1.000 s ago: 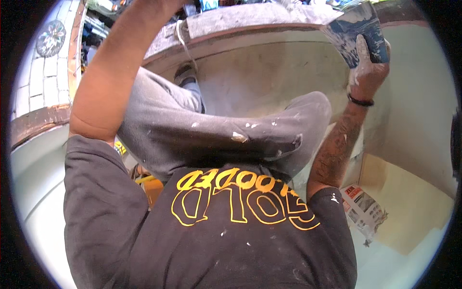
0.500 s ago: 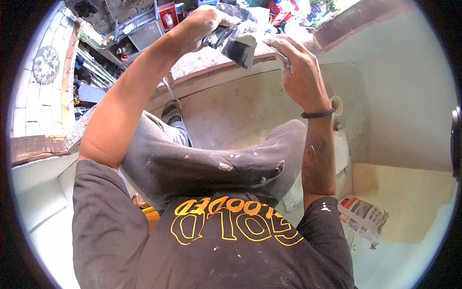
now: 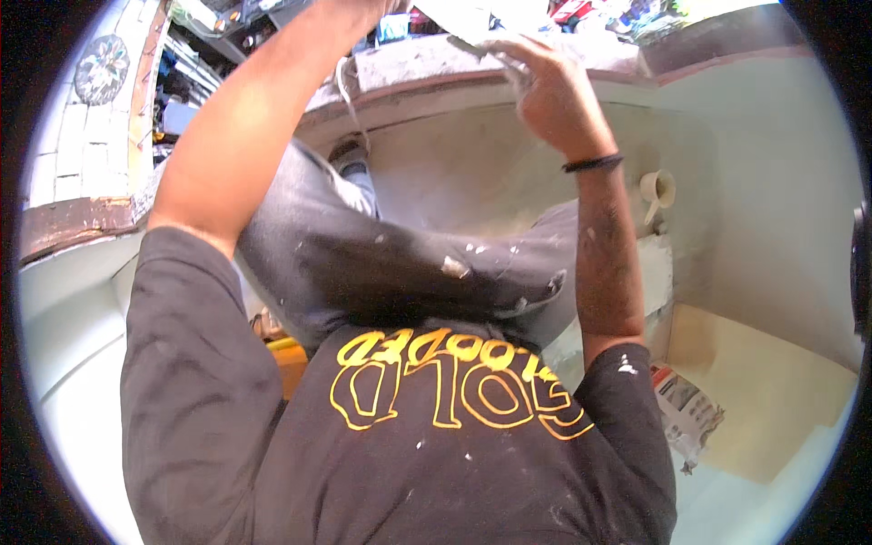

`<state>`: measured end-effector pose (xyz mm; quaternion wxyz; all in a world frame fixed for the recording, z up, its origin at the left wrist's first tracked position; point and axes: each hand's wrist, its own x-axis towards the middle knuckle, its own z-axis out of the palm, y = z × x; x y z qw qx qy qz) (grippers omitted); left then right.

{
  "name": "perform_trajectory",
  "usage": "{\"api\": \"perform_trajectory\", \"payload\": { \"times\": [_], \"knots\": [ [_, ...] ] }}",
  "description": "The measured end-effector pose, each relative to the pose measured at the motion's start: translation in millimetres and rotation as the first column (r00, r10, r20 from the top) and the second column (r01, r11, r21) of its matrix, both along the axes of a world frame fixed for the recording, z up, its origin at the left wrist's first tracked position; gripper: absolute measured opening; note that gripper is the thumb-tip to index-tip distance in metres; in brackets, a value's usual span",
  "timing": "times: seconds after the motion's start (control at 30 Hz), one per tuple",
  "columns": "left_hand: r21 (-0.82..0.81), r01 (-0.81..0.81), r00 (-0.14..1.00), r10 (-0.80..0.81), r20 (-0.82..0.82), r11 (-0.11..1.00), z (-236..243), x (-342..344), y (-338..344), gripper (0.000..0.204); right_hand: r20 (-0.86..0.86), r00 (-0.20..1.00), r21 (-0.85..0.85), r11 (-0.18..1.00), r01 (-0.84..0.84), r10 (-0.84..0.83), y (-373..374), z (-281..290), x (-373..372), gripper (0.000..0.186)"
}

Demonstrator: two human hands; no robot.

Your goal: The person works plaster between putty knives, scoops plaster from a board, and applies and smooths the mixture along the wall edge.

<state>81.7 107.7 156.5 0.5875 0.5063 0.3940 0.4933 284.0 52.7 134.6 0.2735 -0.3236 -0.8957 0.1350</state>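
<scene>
At the top edge my left hand (image 3: 371,7) is mostly cut off by the frame. Beside it a broad, pale-lit putty knife blade (image 3: 459,20) slants down to the right, and the hand appears closed at its upper end. My right hand (image 3: 549,95), whitened with putty or dust, is raised at the blade's lower right corner. Its index finger reaches toward the blade edge and its other fingers curl in. Whatever those curled fingers hold, if anything, is hidden. A dark band circles the right wrist.
A cream dipper (image 3: 658,188) sits right of my right forearm. A torn printed paper bag (image 3: 686,413) lies at the lower right by a yellowish panel (image 3: 763,409). Ahead runs a rough ledge (image 3: 409,68) with clutter beyond. My bent legs (image 3: 391,263) are below my hands.
Both hands have moved up in the view, the left partly out of frame. The blade has turned from dark to brightly lit. The dipper shows more fully.
</scene>
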Motion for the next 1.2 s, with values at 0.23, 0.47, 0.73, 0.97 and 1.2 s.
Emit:
{"api": "perform_trajectory", "payload": {
  "times": [0.23,0.47,0.73,0.97,1.2],
  "knots": [
    [-0.047,-0.088,0.992,0.092,0.092,0.995,4,-22,13,0.021,-0.589,0.663,-0.76,0.595,-0.26,-0.463,25,-33,53,0.034],
    [-0.068,-0.139,0.977,0.149,0.156,0.988,5,-40,33,0.022,-0.586,-0.192,-0.569,0.568,-0.595,-0.788,16,-298,8,0.034],
    [-0.044,-0.285,0.946,0.288,0.149,0.958,19,-46,12,0.027,0.1,-0.182,-0.915,-0.019,-0.403,-0.978,-18,-350,-77,0.026],
    [0.073,-0.275,0.952,0.26,0.163,0.959,27,-34,-9,0.03,0.14,-0.376,-0.936,0.001,-0.353,-0.916,-9,-360,-125,0.033],
    [0.141,-0.282,0.955,0.263,0.136,0.949,28,-33,-15,0.034,0.07,-0.587,-0.761,0.337,-0.554,-0.807,11,-372,-134,0.036]
  ]
}}
